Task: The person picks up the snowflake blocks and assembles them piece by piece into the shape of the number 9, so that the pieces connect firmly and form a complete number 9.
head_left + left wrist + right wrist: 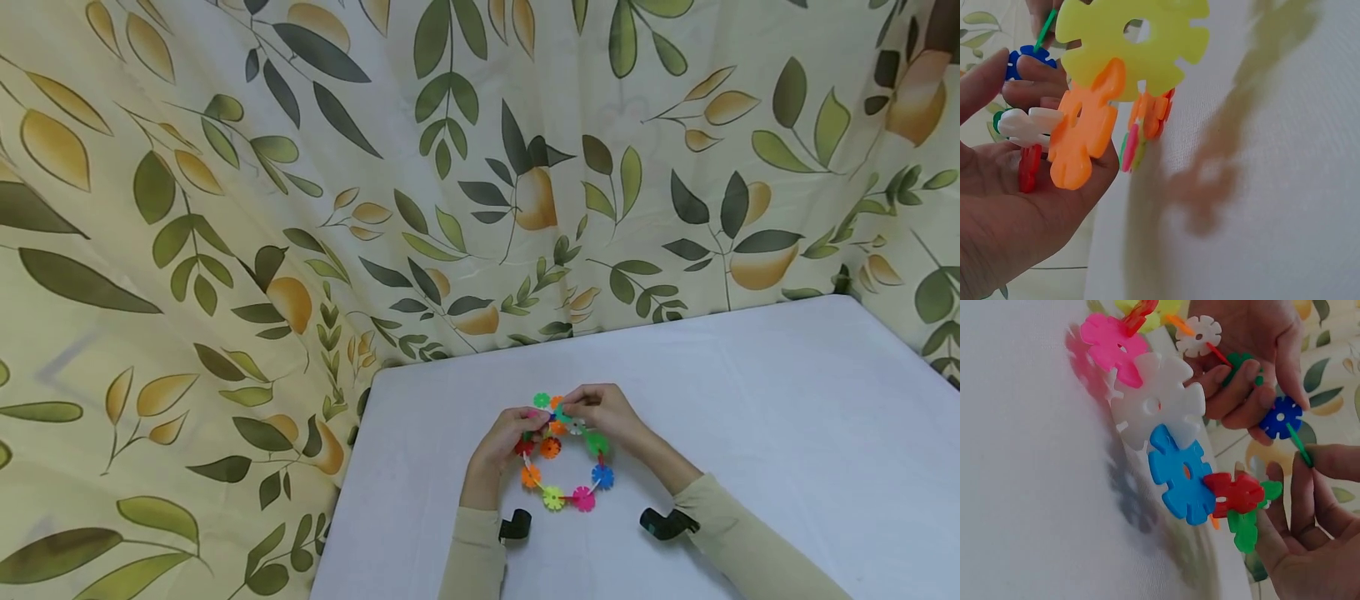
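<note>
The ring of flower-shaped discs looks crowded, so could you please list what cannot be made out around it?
- Head view: the exact count of discs in the ring; they are small and partly covered by fingers.
- Left wrist view: the upper part of the yellow disc and most of the right hand, cut off by the top edge.
- Right wrist view: part of a green disc, behind the left hand's fingers.

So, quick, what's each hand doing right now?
Left hand: closed, pinching the dark blue flower-shaped piece.
Right hand: closed, pinching the green piece that meets the blue one.
</note>
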Motion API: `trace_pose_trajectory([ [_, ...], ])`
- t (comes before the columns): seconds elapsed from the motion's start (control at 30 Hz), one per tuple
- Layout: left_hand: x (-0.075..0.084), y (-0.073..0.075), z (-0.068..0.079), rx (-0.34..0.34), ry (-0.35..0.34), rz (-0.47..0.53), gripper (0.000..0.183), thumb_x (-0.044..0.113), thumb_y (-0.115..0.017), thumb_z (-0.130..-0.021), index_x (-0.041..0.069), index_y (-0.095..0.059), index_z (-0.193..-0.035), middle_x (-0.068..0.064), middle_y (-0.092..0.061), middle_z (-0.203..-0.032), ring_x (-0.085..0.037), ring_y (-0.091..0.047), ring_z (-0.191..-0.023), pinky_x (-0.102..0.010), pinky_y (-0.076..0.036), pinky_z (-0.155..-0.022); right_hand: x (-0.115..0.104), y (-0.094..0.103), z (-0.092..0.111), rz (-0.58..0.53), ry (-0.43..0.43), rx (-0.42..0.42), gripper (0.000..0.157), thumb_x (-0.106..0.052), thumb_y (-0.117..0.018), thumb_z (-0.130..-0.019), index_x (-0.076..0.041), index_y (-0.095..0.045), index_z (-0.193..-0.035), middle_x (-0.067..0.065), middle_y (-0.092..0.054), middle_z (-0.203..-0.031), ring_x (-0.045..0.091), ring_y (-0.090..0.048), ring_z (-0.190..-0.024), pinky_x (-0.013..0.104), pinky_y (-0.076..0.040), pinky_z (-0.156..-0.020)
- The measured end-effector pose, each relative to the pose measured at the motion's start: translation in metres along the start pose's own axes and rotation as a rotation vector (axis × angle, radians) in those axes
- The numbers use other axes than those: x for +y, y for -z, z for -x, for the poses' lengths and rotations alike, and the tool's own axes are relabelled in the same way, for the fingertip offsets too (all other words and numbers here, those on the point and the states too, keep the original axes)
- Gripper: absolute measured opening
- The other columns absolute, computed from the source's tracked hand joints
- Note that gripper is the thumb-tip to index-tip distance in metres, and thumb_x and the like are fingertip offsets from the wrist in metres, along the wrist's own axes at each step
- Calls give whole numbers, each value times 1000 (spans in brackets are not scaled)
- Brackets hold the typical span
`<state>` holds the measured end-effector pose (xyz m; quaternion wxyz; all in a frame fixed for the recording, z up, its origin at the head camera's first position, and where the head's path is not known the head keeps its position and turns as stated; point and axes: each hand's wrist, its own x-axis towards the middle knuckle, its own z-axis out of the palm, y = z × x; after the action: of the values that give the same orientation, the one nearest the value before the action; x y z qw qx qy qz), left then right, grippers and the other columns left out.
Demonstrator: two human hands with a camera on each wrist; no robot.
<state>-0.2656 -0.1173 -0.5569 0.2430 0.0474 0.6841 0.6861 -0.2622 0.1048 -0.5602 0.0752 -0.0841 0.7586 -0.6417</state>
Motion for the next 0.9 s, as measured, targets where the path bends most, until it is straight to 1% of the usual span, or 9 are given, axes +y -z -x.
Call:
trace_pose_trajectory([
  [0.13,-1,-1,2,25,9,-9,41,20,-68,-102,-18,-63,-114,-3,-59,-81,-15,-50,-68,-23,-40,-55,-1,-4,3,26,30,13,14,-14,-74,-98,-1,-77,-103,10,-74,-96,24,-63,-83,27,-53,-67],
  [0.23,-2,-1,2,31,-2,-20,39,18,-68,-101,-19,-63,-115,-4,-59,-80,-16,-50,-68,-24,-40,-54,-3,-6,5,32,52,22,14,-13,-75,-97,0,-77,-102,11,-74,-94,25,-63,-81,26,-52,-64],
  [0.33,-2,-1,2,30,-12,-15,40,18,-69,-101,-19,-63,-116,-3,-59,-78,-16,-50,-67,-24,-41,-55,-6,-7,7,15,63,26,16,-12,-75,-97,2,-76,-103,14,-74,-95,28,-65,-81,27,-53,-65],
  [0.4,-3,-1,2,23,-20,-12,40,19,-69,-100,-18,-63,-113,-3,-58,-77,-16,-49,-67,-24,-41,-55,-7,-8,7,9,72,29,16,-11,-75,-97,3,-76,-103,15,-75,-95,30,-66,-81,28,-54,-66],
  [0.5,-3,0,3,22,-32,-7,34,20,-70,-100,-14,-65,-104,-2,-57,-76,-16,-49,-67,-24,-41,-57,-9,-10,8,5,85,37,15,-10,-75,-96,3,-76,-103,15,-75,-96,31,-66,-82,29,-55,-66],
  [0.57,-3,1,3,25,-45,-20,28,20,-69,-101,-7,-66,-96,-2,-56,-75,-17,-49,-67,-24,-40,-56,-8,-12,8,3,94,38,14,-10,-75,-97,3,-76,-102,15,-75,-96,30,-67,-82,29,-56,-67],
  [0.67,-3,2,4,20,-47,-39,20,18,-67,-102,1,-66,-91,-3,-56,-76,-16,-48,-67,-24,-40,-56,-6,-13,7,7,96,32,14,-10,-75,-96,3,-76,-101,15,-75,-96,27,-67,-81,29,-56,-67],
  [0.8,-2,3,3,-25,-41,-61,15,19,-64,-103,5,-64,-98,-4,-60,-82,-16,-52,-72,-25,-43,-60,-3,-11,6,24,78,16,16,-14,-74,-98,1,-76,-102,15,-75,-95,26,-66,-82,29,-56,-69],
  [0.9,1,2,2,-58,-40,-85,16,21,-64,-103,5,-63,-102,-6,-64,-88,-17,-57,-76,-26,-46,-63,-2,-9,3,65,83,17,20,-19,-67,-104,0,-75,-106,12,-75,-100,25,-64,-90,29,-55,-76],
])
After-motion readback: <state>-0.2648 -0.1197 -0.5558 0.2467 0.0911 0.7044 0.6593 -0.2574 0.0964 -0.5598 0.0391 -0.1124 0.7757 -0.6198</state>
